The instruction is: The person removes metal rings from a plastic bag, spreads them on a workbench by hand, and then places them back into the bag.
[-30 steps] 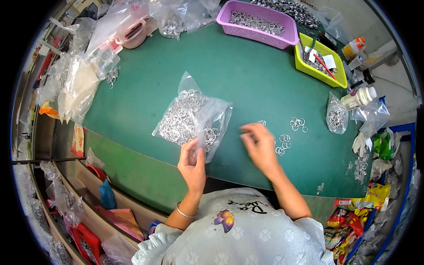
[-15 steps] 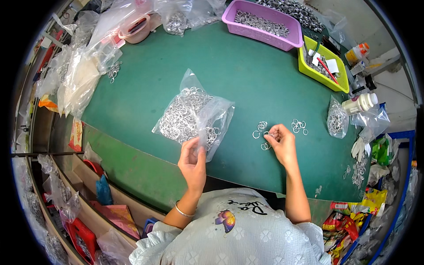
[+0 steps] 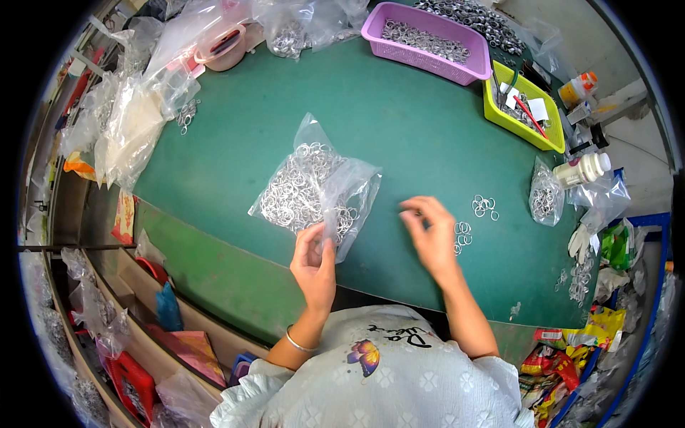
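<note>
A clear plastic bag (image 3: 314, 189) full of small metal rings lies on the green table (image 3: 407, 121) in front of me. My left hand (image 3: 314, 262) pinches the bag's near edge at its mouth. My right hand (image 3: 430, 232) hovers just right of the bag with its fingertips pinched together, apparently on a few rings; they are too small to see clearly. Two little groups of loose rings (image 3: 484, 206) lie on the table to the right of that hand, the nearer group (image 3: 462, 233) beside its knuckles.
A purple basket (image 3: 372, 27) of rings and a yellow-green tray (image 3: 501, 118) with tools stand at the back right. A white bottle (image 3: 581, 170) and a small bag of rings (image 3: 546, 196) lie right. Plastic bags (image 3: 128, 125) pile up left.
My right hand went out to the loose rings on the right, closed its fingers there, and has come back left toward the bag. My left hand stayed on the bag's edge.
</note>
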